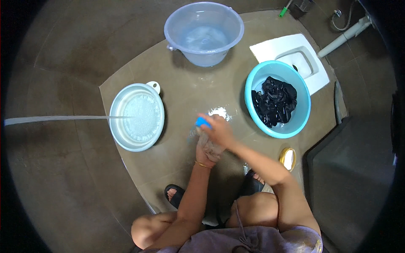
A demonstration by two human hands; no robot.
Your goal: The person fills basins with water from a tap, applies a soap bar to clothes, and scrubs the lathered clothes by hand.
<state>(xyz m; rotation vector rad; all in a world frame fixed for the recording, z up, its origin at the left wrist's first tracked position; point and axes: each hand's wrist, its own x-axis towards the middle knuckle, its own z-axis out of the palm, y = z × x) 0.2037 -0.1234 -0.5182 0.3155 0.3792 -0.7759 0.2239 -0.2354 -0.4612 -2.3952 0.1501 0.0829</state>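
My right hand (220,132) grips a small bright blue object (202,122), perhaps a soap bar or a brush; its underside is hidden. Directly below it, a thin, sheer brownish cloth (210,148) is bunched over my left hand (201,155), whose fingers are mostly covered. The two hands meet over the cloth, low above the tiled floor. Just beyond them lies a patch of white suds or powder (219,112). A yellow bangle circles my left wrist.
Water streams from the left into a pale blue basin (113,126). A translucent bucket (205,58) holds water. Wet black cloth lies in a turquoise tub (250,106), which overlaps a white squat toilet (264,49). A gold-rimmed round container or lid (288,159) sits at right, near a dark panel (348,177).
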